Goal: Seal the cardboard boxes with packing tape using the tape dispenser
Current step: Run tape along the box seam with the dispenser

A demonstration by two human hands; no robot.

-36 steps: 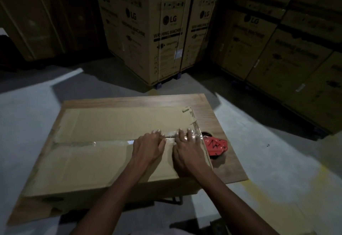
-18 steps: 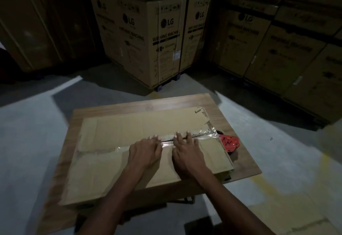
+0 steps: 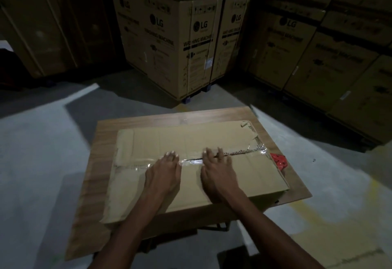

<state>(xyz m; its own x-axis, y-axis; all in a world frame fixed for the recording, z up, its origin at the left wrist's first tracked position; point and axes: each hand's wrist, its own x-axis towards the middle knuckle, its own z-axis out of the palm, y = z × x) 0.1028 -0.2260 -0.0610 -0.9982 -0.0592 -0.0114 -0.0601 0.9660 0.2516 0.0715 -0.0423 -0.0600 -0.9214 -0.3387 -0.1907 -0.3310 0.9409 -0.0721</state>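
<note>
A flat cardboard box (image 3: 254, 173) lies on a small wooden table (image 3: 99, 175). Clear packing tape (image 3: 131, 166) runs along its centre seam from left to right. My left hand (image 3: 164, 173) presses flat on the box with straight fingers reaching the tape. Just to its right, my right hand (image 3: 216, 171) also lies flat, fingers spread over the seam. The red tape dispenser (image 3: 279, 160) rests on the table behind the box's right end, mostly hidden by the box.
Tall stacks of LG washing-machine cartons (image 3: 191, 42) stand close behind the table and along the right (image 3: 331, 56). Grey concrete floor (image 3: 38, 162) surrounds the table, with a dark object on the floor at the bottom right (image 3: 233, 258).
Both hands stay flat on the seam. The view has shifted, so the box and table sit more to the right and more of the dispenser is hidden.
</note>
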